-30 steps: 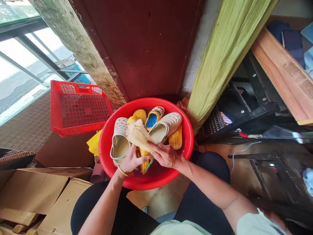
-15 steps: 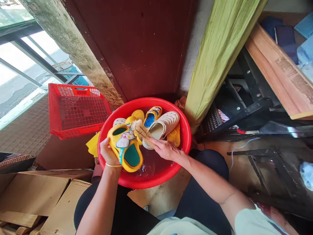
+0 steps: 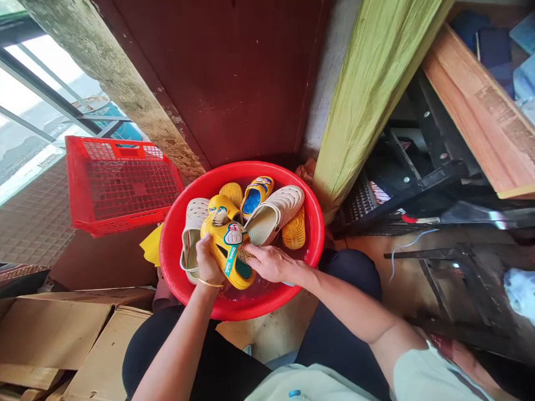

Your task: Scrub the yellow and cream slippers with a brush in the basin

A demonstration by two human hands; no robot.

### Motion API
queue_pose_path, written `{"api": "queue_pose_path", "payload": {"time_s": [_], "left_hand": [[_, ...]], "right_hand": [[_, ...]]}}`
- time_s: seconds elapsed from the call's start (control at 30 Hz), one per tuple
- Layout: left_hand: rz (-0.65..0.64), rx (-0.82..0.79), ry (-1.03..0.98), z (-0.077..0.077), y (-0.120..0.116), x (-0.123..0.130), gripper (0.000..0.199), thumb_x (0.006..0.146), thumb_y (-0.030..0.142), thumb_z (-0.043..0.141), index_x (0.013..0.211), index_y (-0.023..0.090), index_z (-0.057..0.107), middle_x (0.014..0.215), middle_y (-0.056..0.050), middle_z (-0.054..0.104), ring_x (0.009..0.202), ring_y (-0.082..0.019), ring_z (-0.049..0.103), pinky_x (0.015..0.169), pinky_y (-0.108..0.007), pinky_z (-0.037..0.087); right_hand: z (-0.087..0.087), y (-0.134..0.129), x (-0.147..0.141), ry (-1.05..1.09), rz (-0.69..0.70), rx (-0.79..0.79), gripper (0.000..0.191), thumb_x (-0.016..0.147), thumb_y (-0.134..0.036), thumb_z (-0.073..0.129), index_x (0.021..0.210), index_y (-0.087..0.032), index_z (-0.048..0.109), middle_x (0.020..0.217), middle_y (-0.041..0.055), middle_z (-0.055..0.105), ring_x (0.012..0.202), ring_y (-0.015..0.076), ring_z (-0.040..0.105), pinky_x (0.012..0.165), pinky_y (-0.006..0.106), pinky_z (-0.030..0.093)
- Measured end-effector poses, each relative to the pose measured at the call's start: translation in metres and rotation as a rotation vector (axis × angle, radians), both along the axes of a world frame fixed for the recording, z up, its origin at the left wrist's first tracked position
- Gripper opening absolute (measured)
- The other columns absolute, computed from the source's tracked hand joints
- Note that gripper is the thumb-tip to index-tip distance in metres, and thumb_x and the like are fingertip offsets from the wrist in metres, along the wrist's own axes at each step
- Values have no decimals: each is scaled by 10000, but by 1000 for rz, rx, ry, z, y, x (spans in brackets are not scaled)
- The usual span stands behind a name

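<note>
My left hand (image 3: 209, 263) is closed around the side of a yellow slide sandal (image 3: 216, 238) with a green footbed and a cartoon figure on top. In my right hand (image 3: 271, 263) is a scrub brush (image 3: 244, 255), its bristles partly inside the sandal; more bristles show at the sandal's far opening. Both hands are over a red basin (image 3: 166, 245) of water. Around the sandal lie a pale clog (image 3: 286, 203) on the right, another pale clog (image 3: 196, 214) on the left, and a small yellow clog (image 3: 262, 188) with a blue inside at the back.
A red plastic crate (image 3: 121, 184) stands left of the basin. Cardboard boxes (image 3: 54, 328) are at the lower left. A maroon door panel (image 3: 217, 83) rises behind, beside a green curtain (image 3: 368, 100). Black metal frames (image 3: 434, 150) and a wooden shelf (image 3: 480, 111) are at the right.
The sandal has turned and shifted right, lower over the basin. The brush has moved from its far end into the sandal, under the strap. The left pale clog is now more exposed.
</note>
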State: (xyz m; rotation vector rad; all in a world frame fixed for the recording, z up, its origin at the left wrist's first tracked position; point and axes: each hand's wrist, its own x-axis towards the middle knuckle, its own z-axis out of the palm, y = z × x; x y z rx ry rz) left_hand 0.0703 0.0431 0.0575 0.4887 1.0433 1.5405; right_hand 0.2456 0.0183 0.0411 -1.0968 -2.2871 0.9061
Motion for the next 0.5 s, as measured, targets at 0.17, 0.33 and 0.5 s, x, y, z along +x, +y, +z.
{"api": "queue_pose_path", "payload": {"time_s": [0.17, 0.33, 0.5], "left_hand": [[31, 62, 29, 5, 10, -20, 445, 778, 503, 579, 1060, 186, 712, 998, -68, 770, 994, -275, 728, 871, -359, 613], [304, 212, 193, 13, 28, -72, 285, 855, 394, 455, 879, 206, 669, 891, -20, 749, 1039, -244, 718, 872, -315, 614], [351, 226, 192, 2, 31, -85, 367, 989, 284, 284, 873, 194, 620, 852, 22, 750, 1060, -214, 713, 926, -330, 577]], "right_hand": [[4, 1, 0, 75, 136, -79, 443, 1060, -321, 508, 1500, -289, 550, 1359, 34, 714, 1140, 215, 727, 956, 307, 561], [5, -14, 23, -65, 228, -174, 480, 1008, -353, 590, 1488, -350, 590, 1162, 20, 797, 855, 211, 781, 769, 292, 582], [12, 9, 59, 88, -11, -213, 588, 905, -310, 711, 1481, -338, 592, 950, -22, 796, 667, 157, 733, 619, 227, 554]]}}
